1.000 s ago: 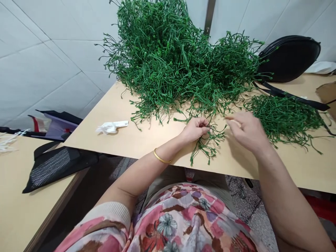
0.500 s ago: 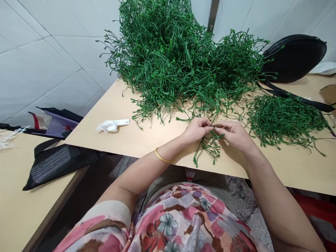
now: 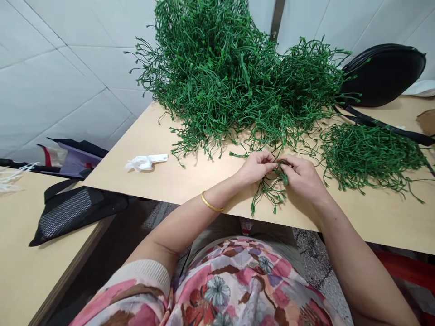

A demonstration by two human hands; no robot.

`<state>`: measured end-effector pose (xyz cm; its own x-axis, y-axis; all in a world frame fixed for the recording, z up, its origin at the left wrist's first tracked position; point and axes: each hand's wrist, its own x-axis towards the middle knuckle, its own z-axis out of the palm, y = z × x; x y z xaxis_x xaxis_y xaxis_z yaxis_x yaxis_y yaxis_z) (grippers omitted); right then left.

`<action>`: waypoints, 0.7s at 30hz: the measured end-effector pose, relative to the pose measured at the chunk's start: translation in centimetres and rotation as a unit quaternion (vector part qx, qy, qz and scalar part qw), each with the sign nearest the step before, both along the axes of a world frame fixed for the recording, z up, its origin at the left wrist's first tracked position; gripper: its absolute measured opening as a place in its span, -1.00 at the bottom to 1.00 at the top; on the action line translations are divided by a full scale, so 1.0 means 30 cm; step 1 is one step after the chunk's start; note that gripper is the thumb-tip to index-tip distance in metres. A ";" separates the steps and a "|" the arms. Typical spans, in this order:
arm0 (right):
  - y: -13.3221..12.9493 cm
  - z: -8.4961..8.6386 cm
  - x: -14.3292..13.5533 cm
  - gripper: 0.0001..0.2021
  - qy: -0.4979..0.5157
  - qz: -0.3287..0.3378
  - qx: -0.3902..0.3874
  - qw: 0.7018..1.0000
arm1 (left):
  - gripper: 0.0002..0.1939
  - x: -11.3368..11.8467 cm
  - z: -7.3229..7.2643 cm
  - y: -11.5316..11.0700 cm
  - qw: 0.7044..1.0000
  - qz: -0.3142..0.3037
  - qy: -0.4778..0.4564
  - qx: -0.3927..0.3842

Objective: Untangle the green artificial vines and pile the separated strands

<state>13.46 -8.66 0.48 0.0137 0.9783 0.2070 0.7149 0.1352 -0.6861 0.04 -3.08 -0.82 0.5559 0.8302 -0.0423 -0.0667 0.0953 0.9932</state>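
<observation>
Near the table's front edge, my left hand (image 3: 255, 168) and my right hand (image 3: 302, 175) meet with fingertips almost touching. Both are closed in a pinch on a small bunch of green artificial stems (image 3: 268, 192), whose thin strands with small bud-like tips hang below the fingers onto the tabletop. Exactly where the stems cross between the fingertips is partly hidden. Behind my hands rises a large tangled heap of the same green stems (image 3: 217, 77). To the right of my right hand lies a lower, flatter pile of green stems (image 3: 370, 158).
A crumpled white tissue packet (image 3: 147, 162) lies on the light wooden table (image 3: 190, 183) at left. At the back right stands a black round bag (image 3: 384, 74), its strap (image 3: 390, 129) trailing over the smaller pile. A black mesh pouch (image 3: 68, 213) sits on the left-hand table.
My right hand has shifted and curled its fingers further around the stems, turning slightly. My left hand stays nearly in place. The hanging strands moved a little.
</observation>
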 end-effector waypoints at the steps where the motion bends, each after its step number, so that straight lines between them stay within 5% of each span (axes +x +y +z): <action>1: -0.001 0.000 0.004 -0.80 0.033 0.004 -0.018 0.999 | -0.85 0.000 0.000 0.000 1.000 0.003 0.001 -0.003; 11: -0.010 -0.013 0.002 -0.87 -0.002 -0.009 -0.012 1.000 | -0.82 -0.007 -0.004 -0.001 0.999 0.006 0.037 0.034; 21: -0.002 -0.034 -0.001 -0.79 -0.253 0.002 0.083 0.964 | -0.80 -0.002 -0.003 0.006 0.990 -0.008 0.117 0.084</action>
